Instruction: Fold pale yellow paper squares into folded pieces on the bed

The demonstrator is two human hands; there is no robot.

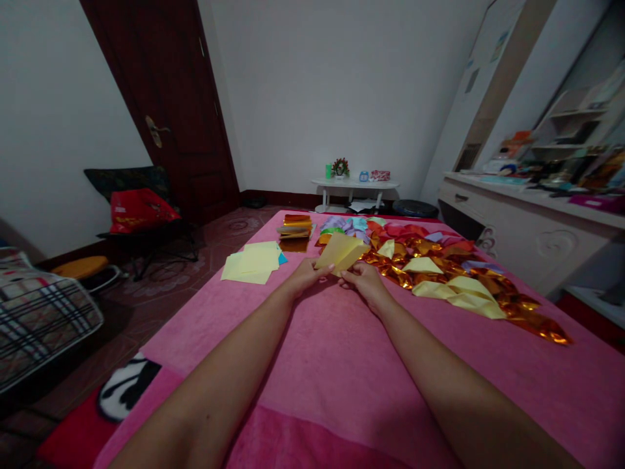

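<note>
A partly folded sheet of yellow paper [343, 250] is raised over the pink cloth between my two hands. My left hand [311, 275] pinches its lower left edge, and my right hand [365, 281] grips the lower right side. On the left lies a loose stack of flat yellow sheets [254, 262], with a bit of blue paper [282, 258] sticking out. Behind it sits a pile of shiny gold and orange sheets [295, 231]. To the right spread many folded paper pieces: glossy gold ones [530, 318], yellow ones [466, 292], and red and purple ones farther back.
The pink cloth [322, 365] covers the surface before me. Beyond it stands a white side table [354, 184] with a small potted plant [340, 167]. At the right is a cluttered white dresser [517, 225]; at the left, a chair holds a red bag [141, 210].
</note>
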